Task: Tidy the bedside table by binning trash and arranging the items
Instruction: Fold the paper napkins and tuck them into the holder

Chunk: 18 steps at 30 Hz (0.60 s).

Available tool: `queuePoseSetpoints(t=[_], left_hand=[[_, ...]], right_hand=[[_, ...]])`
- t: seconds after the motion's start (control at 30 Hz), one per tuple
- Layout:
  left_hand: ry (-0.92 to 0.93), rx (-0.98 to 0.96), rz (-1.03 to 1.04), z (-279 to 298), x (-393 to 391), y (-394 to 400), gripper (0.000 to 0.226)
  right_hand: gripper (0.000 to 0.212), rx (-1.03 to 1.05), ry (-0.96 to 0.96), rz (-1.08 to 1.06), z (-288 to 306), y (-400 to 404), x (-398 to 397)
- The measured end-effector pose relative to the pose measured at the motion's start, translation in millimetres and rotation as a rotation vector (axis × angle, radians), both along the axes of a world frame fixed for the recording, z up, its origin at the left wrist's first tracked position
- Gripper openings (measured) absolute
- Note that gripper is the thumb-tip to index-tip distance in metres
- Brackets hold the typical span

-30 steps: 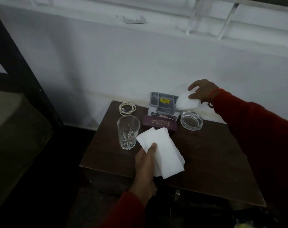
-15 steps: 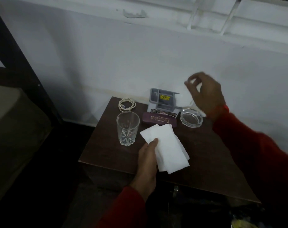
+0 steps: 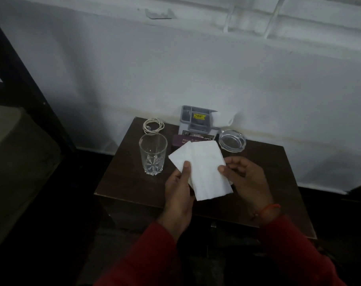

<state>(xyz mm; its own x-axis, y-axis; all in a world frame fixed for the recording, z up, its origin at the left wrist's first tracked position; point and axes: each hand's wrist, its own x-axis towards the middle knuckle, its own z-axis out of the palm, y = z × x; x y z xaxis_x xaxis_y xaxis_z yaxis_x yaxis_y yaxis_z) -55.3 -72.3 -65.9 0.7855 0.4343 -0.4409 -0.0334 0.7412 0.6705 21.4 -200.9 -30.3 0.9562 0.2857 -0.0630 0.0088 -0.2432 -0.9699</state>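
Observation:
A stack of white paper napkins [image 3: 204, 168] hangs above the middle of the dark wooden bedside table [image 3: 274, 174]. My left hand [image 3: 180, 182] grips its left edge, thumb on top. My right hand [image 3: 243, 178] pinches the stack's right edge with thumb and fingers. Behind the napkins a grey organiser [image 3: 197, 120] stands against the wall, with a white cup [image 3: 227, 118] lying at its right side. A maroon case [image 3: 180, 141] lies in front of the organiser, partly hidden by the napkins.
An empty drinking glass [image 3: 152, 155] stands left of the napkins. A coiled white cable [image 3: 153, 125] lies at the back left corner. A clear glass ashtray [image 3: 232, 140] sits at the back right. A dark bed frame [image 3: 20, 65] rises on the left.
My right hand left the white cup beside the organiser, swung back toward me and took hold of the napkins' right edge. My left hand kept the napkins and raised them slightly.

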Motion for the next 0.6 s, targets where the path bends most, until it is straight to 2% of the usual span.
queuePoseSetpoints(t=[0.1,0.2,0.37,0.5,0.6], left_hand=[[0.014,0.036,0.007,-0.1,-0.3,-1.3,0.02],[0.053,0.107,0.019,-0.1,1.2,-6.8,0.018],[0.015,0.054,-0.089,3.7,-0.3,-8.9,0.023],[0.007,0.064,-0.09,2.9,-1.5,-9.9,0.024],[-0.012,0.047,-0.045,2.8,-1.7,-9.4,0.018]], right_hand=[[0.008,0.147,0.154,-0.044,-1.1,-5.2,1.3],[0.009,0.194,0.26,0.004,-6.0,-6.8,0.4],[0.012,0.108,0.2,0.066,-11.5,-5.9,1.4],[0.008,0.143,0.121,0.097,-10.0,-4.5,3.8],[0.01,0.17,0.209,0.092,-11.7,-3.4,2.8]])
